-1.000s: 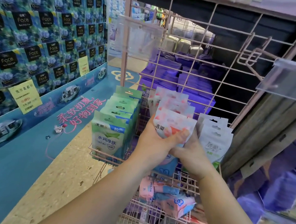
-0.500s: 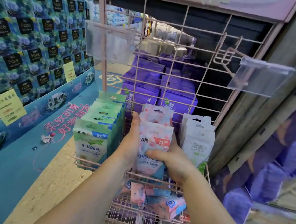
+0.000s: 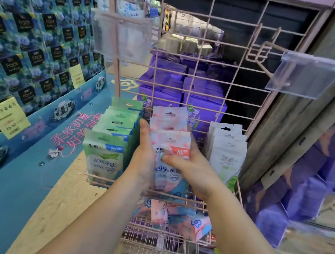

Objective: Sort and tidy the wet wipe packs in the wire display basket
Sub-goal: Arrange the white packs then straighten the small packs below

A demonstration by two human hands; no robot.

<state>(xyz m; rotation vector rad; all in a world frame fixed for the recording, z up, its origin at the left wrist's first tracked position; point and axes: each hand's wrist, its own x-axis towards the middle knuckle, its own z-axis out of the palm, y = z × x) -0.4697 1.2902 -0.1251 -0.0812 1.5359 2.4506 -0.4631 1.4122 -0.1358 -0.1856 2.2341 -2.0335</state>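
Centre frame, wire display basket (image 3: 240, 193): three upright rows of wet wipe packs — green row (image 3: 109, 141) left, pink row (image 3: 169, 145) middle, white row (image 3: 227, 151) right. Left hand (image 3: 143, 159), fingers straight, presses the pink row's side; right hand (image 3: 191, 170) grips its front pack, thumb across.

The wire basket (image 3: 240, 188) stood packed across: green packs (image 3: 107, 141) left, pink packs (image 3: 170, 127) middle, white packs (image 3: 227, 151) right, with only narrow gaps between rows. Open room lay above the pack tops, bounded behind by the pink grid panel (image 3: 207, 77). A plastic tag holder (image 3: 306, 77) jutted forward at upper right.
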